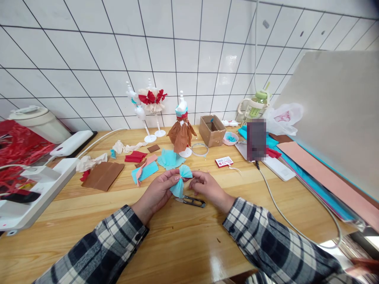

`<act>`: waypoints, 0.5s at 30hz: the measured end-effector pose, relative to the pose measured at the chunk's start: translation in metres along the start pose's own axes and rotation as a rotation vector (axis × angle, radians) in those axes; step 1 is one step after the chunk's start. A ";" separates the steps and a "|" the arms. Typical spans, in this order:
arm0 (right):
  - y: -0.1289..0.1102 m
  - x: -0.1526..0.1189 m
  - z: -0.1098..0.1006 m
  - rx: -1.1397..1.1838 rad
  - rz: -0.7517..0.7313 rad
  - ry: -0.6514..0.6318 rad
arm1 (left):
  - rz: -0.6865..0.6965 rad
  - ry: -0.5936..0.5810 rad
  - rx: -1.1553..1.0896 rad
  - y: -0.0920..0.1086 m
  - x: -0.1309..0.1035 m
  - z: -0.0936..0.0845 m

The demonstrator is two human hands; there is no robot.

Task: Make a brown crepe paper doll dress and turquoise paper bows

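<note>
A light-blue paper bow, gathered at its middle, is pinched between the thumb and fingers of my left hand. My right hand is at the bow's right side, fingers curled together; whatever they grip is too small to make out. Small dark thread snips lie on the table just below the bow. Behind my hands, light-blue paper pieces lie near a small dress form with a brown paper skirt and a red and blue top.
Two more dress forms stand behind. A cardboard box, a bowl, a wire ring and a phone are to the right. A brown sheet and a power strip lie left.
</note>
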State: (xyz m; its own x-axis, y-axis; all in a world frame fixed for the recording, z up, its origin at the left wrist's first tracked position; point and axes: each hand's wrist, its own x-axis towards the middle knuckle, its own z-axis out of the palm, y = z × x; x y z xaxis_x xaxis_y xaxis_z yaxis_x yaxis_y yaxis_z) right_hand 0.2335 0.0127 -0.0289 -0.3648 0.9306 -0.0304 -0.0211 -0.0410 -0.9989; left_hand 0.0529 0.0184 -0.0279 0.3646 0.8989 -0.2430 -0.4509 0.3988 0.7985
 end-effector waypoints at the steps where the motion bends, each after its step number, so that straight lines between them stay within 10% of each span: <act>1: -0.001 -0.001 0.000 0.030 0.004 -0.018 | 0.009 -0.007 0.004 0.000 0.000 0.000; 15: -0.003 0.001 0.007 0.073 -0.044 0.067 | -0.075 -0.146 0.052 -0.002 -0.004 0.002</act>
State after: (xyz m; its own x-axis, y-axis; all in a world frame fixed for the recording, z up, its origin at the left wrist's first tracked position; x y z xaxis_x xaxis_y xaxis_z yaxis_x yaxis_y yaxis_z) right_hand 0.2267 0.0117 -0.0259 -0.2994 0.9541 0.0084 -0.1039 -0.0239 -0.9943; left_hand 0.0536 0.0137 -0.0276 0.5116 0.8297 -0.2235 -0.3764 0.4502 0.8097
